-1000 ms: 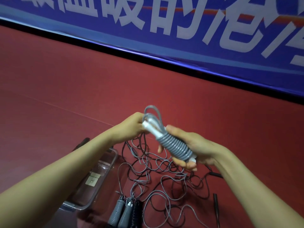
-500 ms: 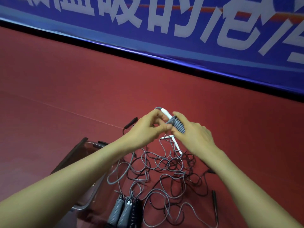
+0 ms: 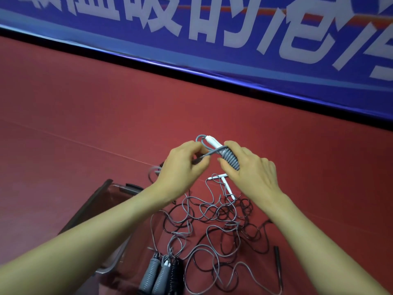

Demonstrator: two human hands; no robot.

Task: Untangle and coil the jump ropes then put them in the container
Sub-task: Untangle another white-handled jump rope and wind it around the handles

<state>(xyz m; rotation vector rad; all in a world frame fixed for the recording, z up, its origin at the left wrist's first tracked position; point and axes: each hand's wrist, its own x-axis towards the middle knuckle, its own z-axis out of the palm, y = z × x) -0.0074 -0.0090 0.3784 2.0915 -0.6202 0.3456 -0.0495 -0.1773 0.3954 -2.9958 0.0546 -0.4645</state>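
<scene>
Since a second earlier our right hand point(image 3: 253, 175) had rolled over, so that its back faced us where its palm side had shown, and both hands had drawn closer together; over the last half second they had barely shifted. The right hand's fingers were curled round the grey coil point(image 3: 230, 159), wound about a white handle point(image 3: 212, 142) whose tip stuck out above the fingers. Our left hand point(image 3: 182, 167) sat just beside it, thumb and fingers bent and pinching a grey strand point(image 3: 213, 151) that ran straight across to the top of the coil, with a small loop standing above it. Both hands were held above the red floor point(image 3: 85, 128), over a tangle point(image 3: 212, 218) of grey and black rope that lay loose there. A second white handle point(image 3: 229, 188) lay at the tangle's far edge, under our right hand, and a black handle point(image 3: 277, 259) lay at its right side. Down to the left stood the clear box point(image 3: 93, 198), partly hidden by our left forearm. Just right of its near corner lay three wound bundles point(image 3: 161, 273) side by side, two grey and one black; whether they touched the box we could not tell. Along the far edge of the floor ran a blue banner point(image 3: 212, 45) with large white characters.
</scene>
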